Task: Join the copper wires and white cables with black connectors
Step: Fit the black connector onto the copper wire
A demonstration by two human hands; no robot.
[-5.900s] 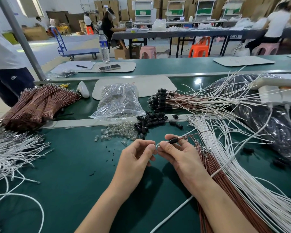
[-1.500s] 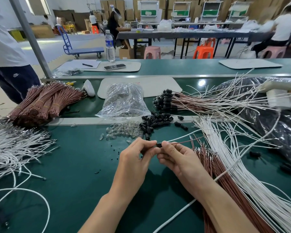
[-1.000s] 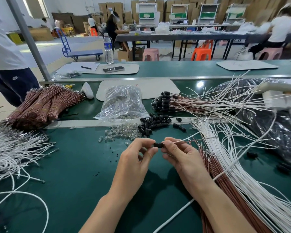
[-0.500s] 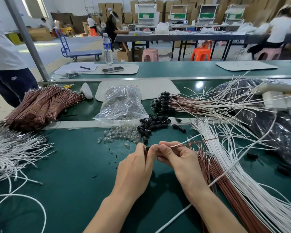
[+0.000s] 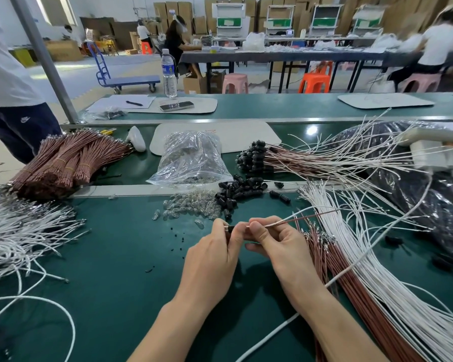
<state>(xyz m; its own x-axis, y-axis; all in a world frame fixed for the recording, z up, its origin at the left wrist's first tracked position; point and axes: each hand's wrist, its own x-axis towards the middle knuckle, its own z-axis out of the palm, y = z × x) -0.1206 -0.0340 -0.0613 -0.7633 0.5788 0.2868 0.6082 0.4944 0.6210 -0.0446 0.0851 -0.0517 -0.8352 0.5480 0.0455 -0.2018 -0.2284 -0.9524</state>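
Over the mat (image 5: 115,257), left hand (image 5: 209,259) pinching black connector (image 5: 230,228) has parted from right hand (image 5: 280,246) pinching wires (image 5: 298,219).

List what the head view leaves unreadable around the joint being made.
1. Head view: black connector mostly covered by left hand fingertips; terminal seating unreadable.
2. Head view: ends of the held wires hidden under the right hand thumb.
3. Head view: clear bag contents lost in glare and creases.
4. Head view: white cables at left run off the frame edge.
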